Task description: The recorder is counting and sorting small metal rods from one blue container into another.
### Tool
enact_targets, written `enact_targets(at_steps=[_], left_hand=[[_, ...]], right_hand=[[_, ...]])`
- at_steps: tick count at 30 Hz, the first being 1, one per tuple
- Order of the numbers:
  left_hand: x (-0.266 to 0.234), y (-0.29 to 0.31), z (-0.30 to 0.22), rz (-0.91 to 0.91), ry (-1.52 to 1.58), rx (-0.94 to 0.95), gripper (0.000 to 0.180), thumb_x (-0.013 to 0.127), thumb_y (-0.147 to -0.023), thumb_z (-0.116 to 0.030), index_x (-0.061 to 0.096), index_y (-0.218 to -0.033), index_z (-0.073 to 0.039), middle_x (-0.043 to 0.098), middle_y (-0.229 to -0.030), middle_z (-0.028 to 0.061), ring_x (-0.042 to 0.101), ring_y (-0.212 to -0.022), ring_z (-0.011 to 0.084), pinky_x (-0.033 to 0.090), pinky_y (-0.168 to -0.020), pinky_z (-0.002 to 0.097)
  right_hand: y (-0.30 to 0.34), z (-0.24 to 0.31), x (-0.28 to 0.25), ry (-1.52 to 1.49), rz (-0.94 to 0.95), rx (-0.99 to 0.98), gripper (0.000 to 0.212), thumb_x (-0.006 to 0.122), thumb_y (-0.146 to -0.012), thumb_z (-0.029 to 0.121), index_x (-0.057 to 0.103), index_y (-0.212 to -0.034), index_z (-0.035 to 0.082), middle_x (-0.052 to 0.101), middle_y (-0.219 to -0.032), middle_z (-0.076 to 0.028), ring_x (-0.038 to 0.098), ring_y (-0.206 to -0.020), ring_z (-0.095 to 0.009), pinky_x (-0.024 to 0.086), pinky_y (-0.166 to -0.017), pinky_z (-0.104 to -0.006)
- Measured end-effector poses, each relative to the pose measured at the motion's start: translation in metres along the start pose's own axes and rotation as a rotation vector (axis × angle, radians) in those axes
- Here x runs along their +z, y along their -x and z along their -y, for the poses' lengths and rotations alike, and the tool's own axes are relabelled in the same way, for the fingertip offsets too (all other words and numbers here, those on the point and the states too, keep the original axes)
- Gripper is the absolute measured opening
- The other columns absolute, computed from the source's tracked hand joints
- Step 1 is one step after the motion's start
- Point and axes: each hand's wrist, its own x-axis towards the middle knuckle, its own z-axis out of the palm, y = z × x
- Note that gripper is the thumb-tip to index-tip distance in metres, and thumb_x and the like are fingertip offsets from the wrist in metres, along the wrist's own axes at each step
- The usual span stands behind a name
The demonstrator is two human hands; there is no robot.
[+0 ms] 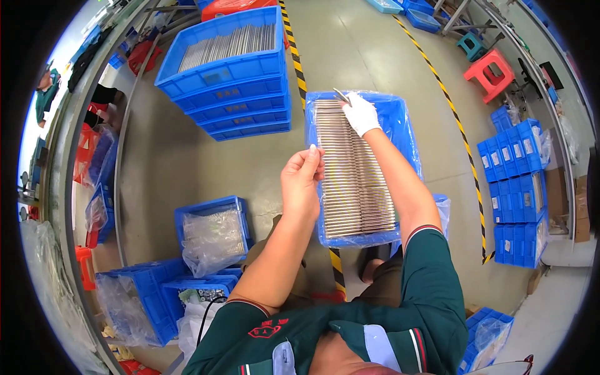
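Observation:
A blue plastic crate (409, 128) with a clear plastic liner stands in front of me, with dense rows of slim silvery metal rods (356, 194) lying crosswise in it. My right hand (362, 115), in a white glove, is over the crate's far end. Its fingers are closed on a metal rod (340, 95), whose end sticks out to the left. Bare, my left hand (302, 181) is at the crate's left rim by the rod ends. Thumb and fingers are curled together there; whatever they may hold is hidden.
A stack of blue crates (244, 103), the top one full of metal rods, stands at the far left. Plastic-covered crates (212, 234) are near my left arm. To the right are more blue crates (515, 194) and a red stool (489, 74). Striped tape (453, 112) marks the floor.

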Motion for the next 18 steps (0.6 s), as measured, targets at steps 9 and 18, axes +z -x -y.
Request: enact_targets(at_steps=[9,18], left_hand=[[0.002,0.001,0.001,-0.009,0.002,-0.011,0.019,0.058,-0.086,-0.022,0.059,-0.082,-0.004,0.052,-0.068,-0.0026,0.043,-0.06,0.0044,0.036,-0.057,0.0186],[-0.002,0.0,-0.003,0.012,0.024,-0.014,0.019,0.057,-0.086,-0.022,0.059,-0.084,-0.003,0.052,-0.068,-0.0013,0.045,-0.059,0.0066,0.038,-0.056,0.0206]], right_hand=[[-0.006,0.032,0.016,0.191,0.225,0.037,0.032,0.055,-0.078,0.04,0.053,-0.089,0.01,0.061,-0.086,-0.017,0.057,-0.084,-0.036,0.044,-0.073,-0.044],[-0.008,0.001,0.014,-0.075,0.054,0.097,0.033,0.054,-0.079,0.04,0.058,-0.09,0.008,0.06,-0.086,-0.019,0.056,-0.086,-0.037,0.044,-0.074,-0.0432]])
